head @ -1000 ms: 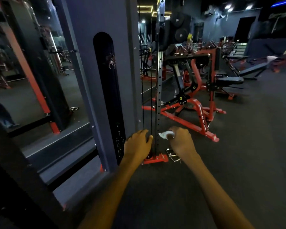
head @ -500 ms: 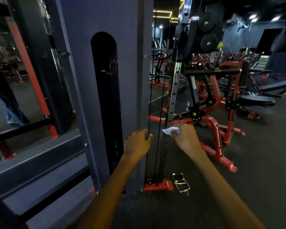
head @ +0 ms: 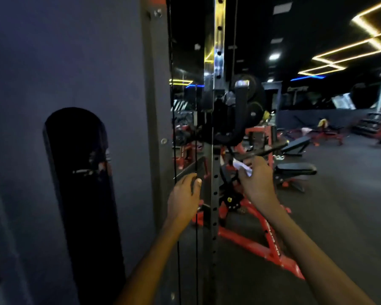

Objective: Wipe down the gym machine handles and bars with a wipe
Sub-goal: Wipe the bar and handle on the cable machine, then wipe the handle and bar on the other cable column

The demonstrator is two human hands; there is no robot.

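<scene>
A perforated upright steel bar (head: pixel 215 194) of the cable machine rises through the middle of the view. My right hand (head: pixel 256 181) is just right of it and pinches a crumpled white wipe (head: pixel 242 167). My left hand (head: pixel 185 198) is left of the bar beside the black cables (head: pixel 174 128), fingers curled, thumb up; what it grips is hidden. Above my hands a black curved handle (head: pixel 240 111) hangs from the pulley carriage, and a dark straight bar (head: pixel 264 151) reaches right just over the wipe.
The machine's grey housing (head: pixel 97 62) with a dark oval window (head: pixel 79 183) fills the left. Red-framed machines (head: pixel 257 245) and black benches (head: pixel 295 170) stand right of the upright bar on the dark gym floor (head: pixel 339 216).
Both hands have risen from near the red foot of the upright bar to about mid-height. My view has tilted up and moved closer, so the pulley carriage and ceiling lights now show.
</scene>
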